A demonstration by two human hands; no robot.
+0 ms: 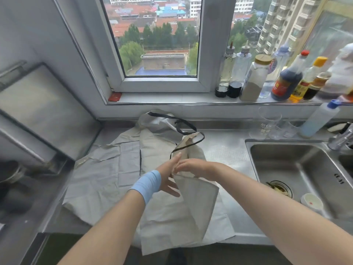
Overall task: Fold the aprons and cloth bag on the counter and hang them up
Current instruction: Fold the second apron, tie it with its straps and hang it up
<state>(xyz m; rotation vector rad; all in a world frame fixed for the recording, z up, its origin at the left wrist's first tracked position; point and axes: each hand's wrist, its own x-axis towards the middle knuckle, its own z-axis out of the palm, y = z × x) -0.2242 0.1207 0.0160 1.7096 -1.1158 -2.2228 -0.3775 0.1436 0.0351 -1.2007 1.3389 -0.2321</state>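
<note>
Head view: folding the bag (193, 203) is the job right now. Best to keep the top edge pinched tight, lift it clear of the aprons, line up the two sides, then lay it flat and press the fold down. Good to tuck in the black strap (186, 147) so it does not hang loose and catch. Easy to drag an apron along by mistake, so go slow.

Right hand (193, 167) closed on the top edge of the bag, fingers curled over the cloth. Left hand (169, 175) open, fingers spread flat, touching the bag from the side, not gripping. Blue band (147, 185) on the left wrist.

Bag pale and soft, a bit creased, hanging down from the hands over the counter (227, 152). Aprons (107, 176) grey and pale, spread flat and wrinkly under it, just beside the sink (298, 169). Nothing hung up yet
</note>
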